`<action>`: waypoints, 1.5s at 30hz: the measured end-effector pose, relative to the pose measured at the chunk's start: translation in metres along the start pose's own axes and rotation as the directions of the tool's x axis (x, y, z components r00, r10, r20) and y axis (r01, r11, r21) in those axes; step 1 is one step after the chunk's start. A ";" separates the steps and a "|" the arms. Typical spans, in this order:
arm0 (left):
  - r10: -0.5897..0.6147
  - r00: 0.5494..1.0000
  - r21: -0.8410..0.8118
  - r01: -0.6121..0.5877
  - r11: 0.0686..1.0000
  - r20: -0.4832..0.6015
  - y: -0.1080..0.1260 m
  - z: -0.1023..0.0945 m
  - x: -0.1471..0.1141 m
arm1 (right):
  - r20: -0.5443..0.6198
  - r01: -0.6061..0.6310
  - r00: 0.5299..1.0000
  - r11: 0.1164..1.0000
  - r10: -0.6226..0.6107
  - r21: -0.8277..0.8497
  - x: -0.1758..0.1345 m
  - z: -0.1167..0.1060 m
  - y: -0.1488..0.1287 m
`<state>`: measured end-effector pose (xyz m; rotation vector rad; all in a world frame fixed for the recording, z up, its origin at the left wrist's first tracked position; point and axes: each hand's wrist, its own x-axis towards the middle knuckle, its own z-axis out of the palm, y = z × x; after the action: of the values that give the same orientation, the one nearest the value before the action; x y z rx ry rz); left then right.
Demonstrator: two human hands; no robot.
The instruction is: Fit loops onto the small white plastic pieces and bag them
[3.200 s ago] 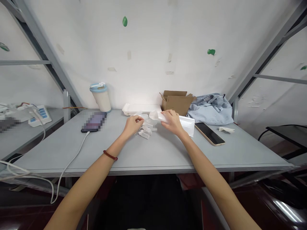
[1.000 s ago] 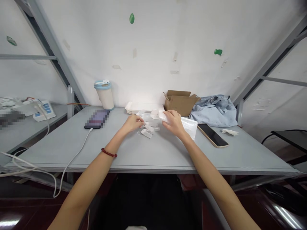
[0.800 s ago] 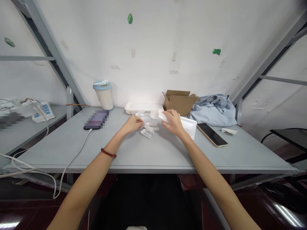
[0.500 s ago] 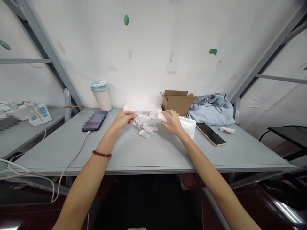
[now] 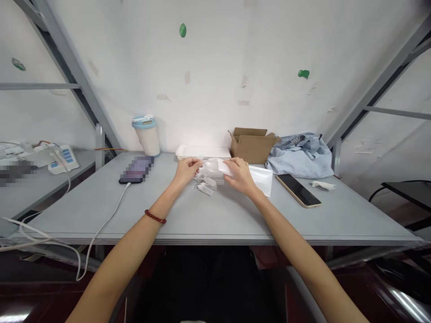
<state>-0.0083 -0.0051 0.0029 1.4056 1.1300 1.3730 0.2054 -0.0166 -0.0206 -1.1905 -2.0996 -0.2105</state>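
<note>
My right hand (image 5: 240,176) is closed around a white, shiny plastic bag (image 5: 262,180), whose one end sticks out past the wrist and whose other end points toward my left hand. My left hand (image 5: 187,172) pinches a small clear plastic piece (image 5: 201,159) between thumb and fingertips, close to the bag's left end. Its exact kind is too small to make out. Below and between the hands lies a loose pile of small clear tag-like pieces with thin white strings (image 5: 205,189) on the grey table (image 5: 208,220). Part of the pile is hidden behind the hands and bag.
An open cardboard box (image 5: 254,148) and a crumpled light-blue cloth (image 5: 301,159) stand at the back right. Nearer are a phone (image 5: 298,190) and a crumpled tissue (image 5: 323,185). On the left are a cup (image 5: 147,138) and a phone on a cable (image 5: 136,170). A white tray (image 5: 205,153) lies behind.
My left hand has moved right, closer to the bag, with a small clear piece at its fingertips. My right hand stays on the bag. The whole view has shifted slightly.
</note>
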 end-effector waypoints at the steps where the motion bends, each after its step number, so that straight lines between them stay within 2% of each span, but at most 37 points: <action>1: -0.010 1.000 -0.008 0.010 1.000 0.022 0.000 0.001 -0.001 | -0.005 0.009 1.000 1.000 -0.009 0.001 0.000 0.000 -0.001; 5: -0.039 0.996 -0.004 0.040 0.999 0.080 -0.001 0.004 -0.005 | -0.022 0.049 0.999 0.999 -0.049 0.003 -0.001 0.000 -0.007; 9: -0.045 0.997 -0.042 0.048 0.998 0.065 -0.004 0.003 -0.004 | -0.008 0.079 0.997 0.997 -0.079 -0.011 -0.001 0.001 -0.011; 14: -0.075 0.980 -0.128 0.099 0.987 0.183 -0.005 0.000 -0.002 | -0.003 0.095 0.995 0.995 -0.095 0.009 -0.002 0.000 -0.014; 20: -0.037 0.992 -0.145 0.054 0.988 0.118 -0.003 0.005 -0.005 | -0.026 0.112 0.994 0.992 -0.110 0.053 0.000 -0.003 -0.018; 23: -0.071 0.989 -0.163 0.091 0.982 0.127 -0.005 0.006 -0.005 | -0.021 0.120 0.993 0.992 -0.119 0.048 -0.001 -0.003 -0.019; 27: -0.134 0.968 -0.064 0.151 0.986 0.214 -0.008 0.007 -0.006 | -0.006 0.145 0.989 0.988 -0.145 0.041 -0.002 -0.003 -0.023; 30: -0.126 0.973 0.032 0.122 0.992 0.191 -0.006 0.011 -0.010 | 0.012 0.174 0.985 0.984 -0.175 0.036 -0.002 -0.003 -0.026; 33: -0.107 0.982 0.054 0.100 0.994 0.153 -0.003 0.017 -0.014 | 0.020 0.219 0.976 0.976 -0.219 -0.010 -0.002 -0.001 -0.029; 36: -0.086 0.991 0.021 0.084 0.996 0.106 -0.002 0.021 -0.015 | 0.046 0.243 0.970 0.964 -0.239 -0.107 -0.003 0.004 -0.034; 40: -0.104 0.992 -0.071 0.109 0.992 0.070 -0.006 0.024 -0.014 | 0.094 0.212 0.976 0.956 -0.196 -0.203 -0.007 0.013 -0.040; 42: -0.138 0.987 -0.130 0.147 0.980 0.077 -0.006 0.024 -0.015 | 0.103 0.208 0.977 0.951 -0.189 -0.230 -0.008 0.014 -0.041; 45: -0.199 0.969 -0.215 0.228 0.950 0.148 -0.002 0.022 -0.016 | 0.064 0.181 0.983 0.946 -0.170 -0.269 -0.008 0.014 -0.041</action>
<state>0.0137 -0.0202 -0.0032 1.1487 0.9763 1.2020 0.1682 -0.0383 -0.0284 -1.1699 -2.2667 -0.5808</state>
